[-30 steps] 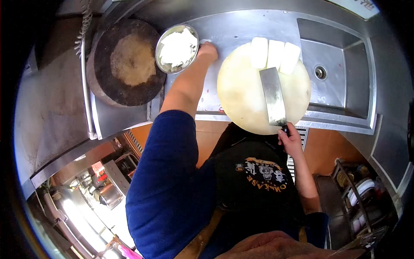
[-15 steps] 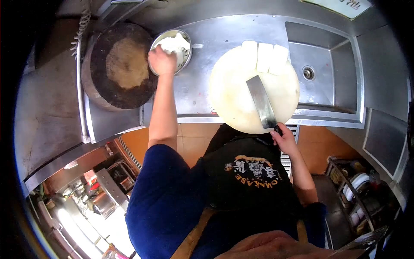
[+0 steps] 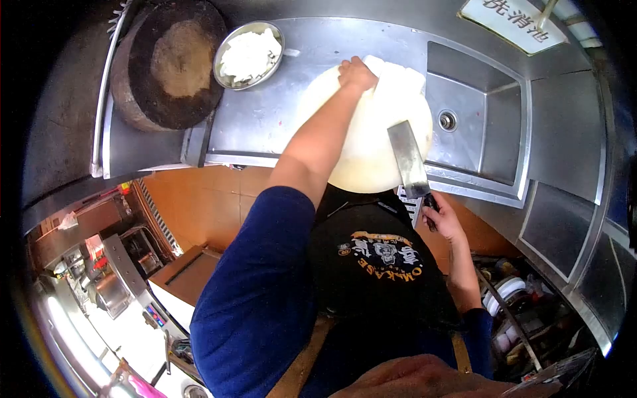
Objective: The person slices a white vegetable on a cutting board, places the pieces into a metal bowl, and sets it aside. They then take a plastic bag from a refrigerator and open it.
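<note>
My left hand (image 3: 358, 74) reaches over the upper left of the round white cutting board (image 3: 358, 159), its fingers curled. It is beside the white blocks (image 3: 406, 83), close to the leftmost one; whether anything is inside the fingers is hidden. My right hand (image 3: 443, 217) is wrapped around the dark handle of a cleaver (image 3: 408, 156). The broad blade rests over the right part of the board, pointing away from me. Farther left, a round metal bowl (image 3: 224, 78) holds white cut pieces (image 3: 251, 56).
A thick round wooden chopping block (image 3: 182, 60) stands left of the bowl. On the right is a metal sink (image 3: 491, 126) with a drain. The steel counter (image 3: 245, 126) runs between bowl and board. Below right, a rack (image 3: 507, 298) holds dishes.
My left hand has left the bowl and moved right to the blocks on the board. My right hand still holds the cleaver, and the view has shifted.
</note>
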Available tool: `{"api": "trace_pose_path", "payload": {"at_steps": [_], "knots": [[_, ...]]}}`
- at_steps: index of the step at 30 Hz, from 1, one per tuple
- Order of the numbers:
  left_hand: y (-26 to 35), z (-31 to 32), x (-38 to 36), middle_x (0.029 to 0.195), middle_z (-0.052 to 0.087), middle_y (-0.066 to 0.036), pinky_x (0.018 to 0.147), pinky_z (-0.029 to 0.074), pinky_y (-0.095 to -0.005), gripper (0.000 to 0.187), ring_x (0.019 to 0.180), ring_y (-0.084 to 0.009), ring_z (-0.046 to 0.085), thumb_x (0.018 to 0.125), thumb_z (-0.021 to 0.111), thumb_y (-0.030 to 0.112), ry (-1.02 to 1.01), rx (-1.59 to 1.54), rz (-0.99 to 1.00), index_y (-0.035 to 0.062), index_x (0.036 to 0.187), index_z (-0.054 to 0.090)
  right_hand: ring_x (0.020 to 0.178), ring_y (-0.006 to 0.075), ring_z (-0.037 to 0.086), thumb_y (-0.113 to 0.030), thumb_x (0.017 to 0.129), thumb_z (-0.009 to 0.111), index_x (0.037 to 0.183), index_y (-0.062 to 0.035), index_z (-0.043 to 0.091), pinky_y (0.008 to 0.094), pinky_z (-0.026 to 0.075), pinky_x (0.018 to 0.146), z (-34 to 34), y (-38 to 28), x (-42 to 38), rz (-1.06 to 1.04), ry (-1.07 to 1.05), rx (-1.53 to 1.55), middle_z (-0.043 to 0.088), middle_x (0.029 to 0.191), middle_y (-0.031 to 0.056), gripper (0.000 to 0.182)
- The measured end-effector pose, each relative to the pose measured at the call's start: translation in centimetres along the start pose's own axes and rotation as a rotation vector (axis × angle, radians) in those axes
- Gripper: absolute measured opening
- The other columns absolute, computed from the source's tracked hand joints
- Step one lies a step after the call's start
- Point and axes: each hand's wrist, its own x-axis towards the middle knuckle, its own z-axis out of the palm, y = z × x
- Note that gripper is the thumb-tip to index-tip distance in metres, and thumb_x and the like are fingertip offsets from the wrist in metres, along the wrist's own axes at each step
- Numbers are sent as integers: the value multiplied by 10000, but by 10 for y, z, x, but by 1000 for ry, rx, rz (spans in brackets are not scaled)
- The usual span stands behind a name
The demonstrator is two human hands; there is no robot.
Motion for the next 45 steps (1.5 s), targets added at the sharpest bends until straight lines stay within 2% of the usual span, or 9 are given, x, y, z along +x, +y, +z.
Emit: {"api": "trace_pose_path", "payload": {"at_steps": [4, 9, 16, 23, 28, 31, 34, 37, 45], "knots": [[2, 3, 31, 1502, 392, -233, 1140, 353, -453, 985, 1397, -424, 343, 695, 785, 317, -111, 182, 83, 152, 1547, 318, 617, 94, 554, -84, 975, 600, 1427, -108, 474, 254, 433, 527, -34, -18, 2, 53, -77, -147, 571, 743, -10, 470], [14, -4, 45, 1403, 502, -258, 1100, 380, -482, 907, 1394, -418, 335, 718, 742, 252, -230, 499, 265, 118, 1522, 346, 615, 94, 538, -85, 981, 597, 1440, -118, 465, 255, 437, 535, -57, -11, 12, 39, -108, -206, 565, 744, -10, 478], [1, -4, -19, 1306, 538, -227, 1000, 464, -517, 692, 1328, -424, 427, 773, 678, 229, 8, 347, 146, 123, 1408, 423, 627, 102, 544, -68, 977, 595, 1437, -99, 473, 257, 446, 548, -64, -8, 19, 88, -123, -203, 570, 746, -2, 477], [-57, 12, -48, 1268, 556, -242, 912, 533, -418, 518, 1035, -391, 646, 885, 602, 153, 264, 121, 209, 109, 1383, 465, 595, 97, 539, -101, 974, 615, 1429, -107, 500, 254, 427, 517, -75, -12, 31, 56, -126, -241, 575, 718, -4, 469], [-92, -22, -109, 1181, 668, -99, 970, 502, -350, 469, 1155, -258, 607, 915, 704, 270, -204, -465, 357, 95, 1316, 538, 634, 101, 562, -211, 978, 648, 1287, -28, 575, 272, 457, 568, -49, -34, 38, -138, -11, -421, 606, 774, 20, 366], [-102, 2, -126, 1183, 645, -84, 1040, 451, -375, 497, 1219, -240, 553, 880, 766, 265, -435, -439, 387, 90, 1285, 539, 810, 268, 675, -328, 968, 645, 1271, -33, 581, 365, 522, 744, -37, -41, 65, -300, 58, -649, 694, 886, 152, 428], [-124, 47, -145, 1213, 586, -148, 1051, 419, -448, 515, 1162, -320, 556, 796, 818, 195, 290, -291, 629, 88, 1236, 572, 1007, 397, 676, -332, 976, 604, 1279, -64, 582, 428, 534, 816, -5, -74, 82, -429, 63, -797, 696, 1063, 236, 405], [-118, 47, -190, 1195, 594, -169, 959, 470, -405, 429, 1122, -327, 566, 753, 824, 165, 668, -4, 627, 66, 1124, 634, 936, 396, 677, -373, 970, 588, 1241, -93, 602, 462, 532, 800, 19, -96, 102, -558, 68, -1000, 704, 999, 207, 390], [-127, 42, -176, 1144, 619, -122, 932, 480, -402, 280, 1071, -323, 570, 789, 720, 43, 275, -11, 892, 38, 1063, 658, 913, 399, 673, -372, 987, 554, 1264, -113, 586, 475, 524, 783, 48, -104, 124, -559, -43, -1079, 702, 982, 209, 381]]}}
